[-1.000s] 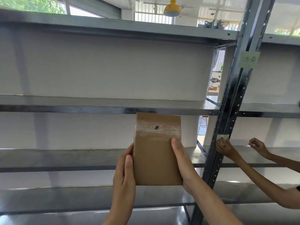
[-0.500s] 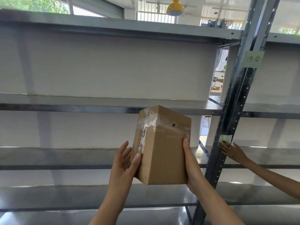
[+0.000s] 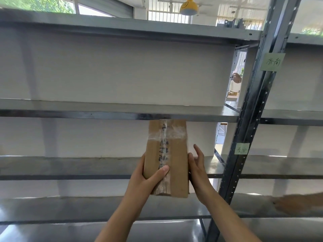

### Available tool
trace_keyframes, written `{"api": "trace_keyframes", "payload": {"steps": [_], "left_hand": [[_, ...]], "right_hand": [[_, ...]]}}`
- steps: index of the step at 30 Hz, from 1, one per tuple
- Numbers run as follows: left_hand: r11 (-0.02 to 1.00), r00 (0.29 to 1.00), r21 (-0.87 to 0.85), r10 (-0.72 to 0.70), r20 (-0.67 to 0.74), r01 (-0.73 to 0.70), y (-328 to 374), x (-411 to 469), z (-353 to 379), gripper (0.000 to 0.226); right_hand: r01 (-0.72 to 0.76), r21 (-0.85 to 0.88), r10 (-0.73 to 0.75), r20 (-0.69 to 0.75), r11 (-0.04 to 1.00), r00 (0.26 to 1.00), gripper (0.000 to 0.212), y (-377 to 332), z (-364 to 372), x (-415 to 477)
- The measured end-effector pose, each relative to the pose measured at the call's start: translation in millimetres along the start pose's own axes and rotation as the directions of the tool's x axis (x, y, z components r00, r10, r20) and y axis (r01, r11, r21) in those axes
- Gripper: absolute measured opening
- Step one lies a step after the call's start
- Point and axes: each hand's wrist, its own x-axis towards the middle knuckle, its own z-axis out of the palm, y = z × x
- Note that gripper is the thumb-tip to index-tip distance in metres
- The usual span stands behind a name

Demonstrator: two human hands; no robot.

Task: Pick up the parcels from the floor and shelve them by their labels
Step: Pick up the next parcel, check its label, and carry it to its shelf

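I hold a tall brown cardboard parcel upright in front of the metal shelving. Clear tape runs down its facing side over dark handwriting. My left hand grips its lower left edge, thumb across the taped seam. My right hand rests flat against its right side with fingers spread. The parcel's top reaches the front lip of the shelf board above it. Two green paper labels hang on the dark upright post: an upper label and a lower label.
Grey metal shelf boards run across the view with a white wall behind. Another person's hand and forearm lies on a low shelf at the right. A yellow lamp hangs overhead.
I have turned the parcel so its taped, written side faces me. My left hand shifted to grip the lower left edge. The other person's hands dropped from the post to the lower right.
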Motion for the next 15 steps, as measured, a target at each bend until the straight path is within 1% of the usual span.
{"api": "trace_keyframes", "payload": {"steps": [1,2,4,6,7,9,11,13,15], "left_hand": [[1.000,1.000,-0.001,0.005,-0.025,-0.005,-1,1,1,0.053],[1.000,0.999,-0.007,0.010,-0.046,-0.010,-2,2,2,0.054],[0.999,0.996,-0.007,0.038,-0.075,-0.039,-3,3,4,0.055],[0.996,0.991,0.021,0.089,-0.098,-0.088,-3,4,4,0.057],[0.993,0.987,0.043,0.118,-0.106,-0.114,-2,3,4,0.059],[0.984,0.980,0.078,0.169,-0.108,-0.161,-2,4,3,0.062],[0.974,0.974,0.104,0.211,-0.083,-0.202,-1,6,2,0.069],[0.966,0.969,0.114,0.239,-0.061,-0.231,0,6,3,0.073],[0.969,0.969,0.080,0.238,-0.058,-0.233,2,8,3,0.064]], "right_hand": [[-0.012,0.002,0.012,-0.036,1.000,0.999,0.045,-4,5,4],[0.001,-0.051,-0.004,-0.058,0.999,0.998,0.038,-4,6,5],[0.041,-0.145,-0.049,-0.051,0.988,0.997,0.030,-6,13,2],[0.084,-0.211,-0.099,-0.061,0.974,0.993,0.033,-6,14,3],[0.087,-0.217,-0.100,-0.048,0.972,0.994,0.037,-7,14,3],[0.037,-0.182,-0.043,-0.031,0.983,0.999,0.041,-17,21,-3],[-0.031,-0.088,0.031,-0.004,0.996,1.000,0.039,-28,25,-6],[-0.129,0.005,0.129,0.011,0.992,0.992,0.042,-41,29,-8],[-0.214,0.061,0.213,0.018,0.975,0.977,0.051,-46,29,-9]]}}
